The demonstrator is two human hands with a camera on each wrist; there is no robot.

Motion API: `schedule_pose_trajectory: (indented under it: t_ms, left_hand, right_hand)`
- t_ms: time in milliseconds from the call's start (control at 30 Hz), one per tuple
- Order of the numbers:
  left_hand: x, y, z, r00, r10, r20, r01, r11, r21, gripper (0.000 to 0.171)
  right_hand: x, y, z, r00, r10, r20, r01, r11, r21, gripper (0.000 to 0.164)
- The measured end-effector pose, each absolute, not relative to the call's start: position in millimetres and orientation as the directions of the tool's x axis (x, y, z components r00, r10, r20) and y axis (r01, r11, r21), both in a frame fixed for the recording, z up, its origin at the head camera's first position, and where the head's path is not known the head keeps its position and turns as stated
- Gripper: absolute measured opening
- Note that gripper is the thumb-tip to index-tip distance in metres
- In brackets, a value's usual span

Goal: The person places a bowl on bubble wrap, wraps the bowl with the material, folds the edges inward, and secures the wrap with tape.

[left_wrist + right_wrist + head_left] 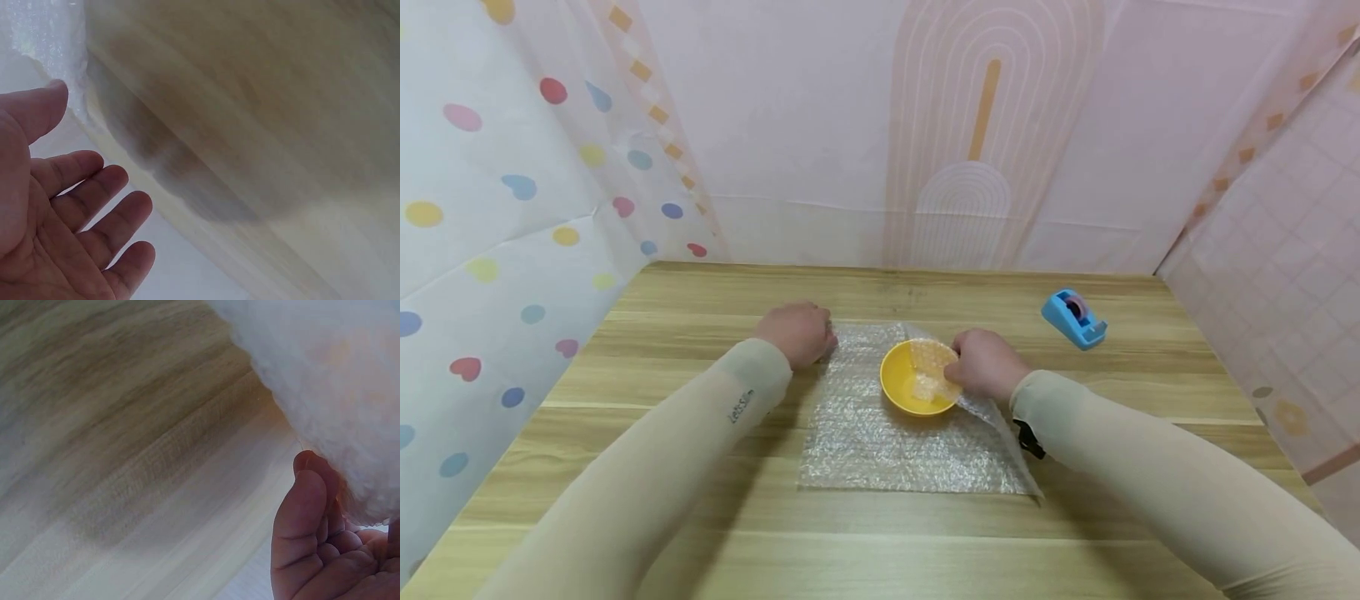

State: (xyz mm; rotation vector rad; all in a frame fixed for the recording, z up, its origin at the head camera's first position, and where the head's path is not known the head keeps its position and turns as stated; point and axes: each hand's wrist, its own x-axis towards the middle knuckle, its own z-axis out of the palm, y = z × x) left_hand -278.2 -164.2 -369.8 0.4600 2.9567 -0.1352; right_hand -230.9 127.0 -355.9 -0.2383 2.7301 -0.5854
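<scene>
A yellow bowl [898, 379] sits upright on a sheet of bubble wrap [880, 454] spread over the wooden table. My right hand [988, 364] pinches the sheet's right edge and holds it folded over the bowl's right side, so part of the rim and inside shows through the wrap. The right wrist view shows the curled fingers [300, 509] at the wrap [356, 425]. At the sheet's far left corner is my left hand [797, 333]; in the left wrist view its fingers [119, 219] are relaxed and slightly bent, with nothing held and the wrap beside the thumb.
A blue tape dispenser [1075, 319] with a roll of tape stands at the back right of the wooden table [880, 550]. Patterned cloth walls [790, 125] rise behind the table and on both sides.
</scene>
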Motion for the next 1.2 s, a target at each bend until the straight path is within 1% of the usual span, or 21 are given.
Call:
schedule_pose_trajectory:
  t_ms: [233,467,667,800,1033,1200]
  left_hand:
    - [-278.4,-160.9,-371.5,-0.944,0.293,-0.149,0.310,0.945,-0.105,0.039]
    - [-279.8,-160.5,-373.3,-0.945,0.298,-0.135,0.313,0.944,-0.106,0.035]
    - [-281.9,-159.8,-373.7,-0.940,0.319,-0.124,0.329,0.942,-0.069,0.029]
    - [-284.1,-159.6,-376.2,-0.938,0.326,-0.120,0.334,0.941,-0.053,0.027]
    - [-284.5,-157.9,-377.6,-0.940,0.313,-0.135,0.312,0.950,0.027,0.022]
    - [-282.2,-156.9,-377.7,-0.944,0.309,-0.115,0.303,0.950,0.069,0.019]
  right_hand:
    - [-230.4,126.8,-356.8,-0.931,-0.226,-0.286,-0.090,0.904,-0.418,0.016]
    - [-229.4,125.3,-355.7,-0.932,-0.210,-0.295,-0.074,0.908,-0.412,0.018]
    - [-229.1,124.4,-354.2,-0.932,-0.212,-0.294,-0.081,0.913,-0.401,0.021]
    - [-229.2,124.1,-354.3,-0.934,-0.209,-0.290,-0.081,0.914,-0.397,0.020]
    - [-230.5,124.1,-356.4,-0.937,-0.190,-0.294,-0.060,0.915,-0.398,0.019]
    - [-231.5,123.2,-357.7,-0.937,-0.185,-0.296,-0.060,0.920,-0.386,0.020]
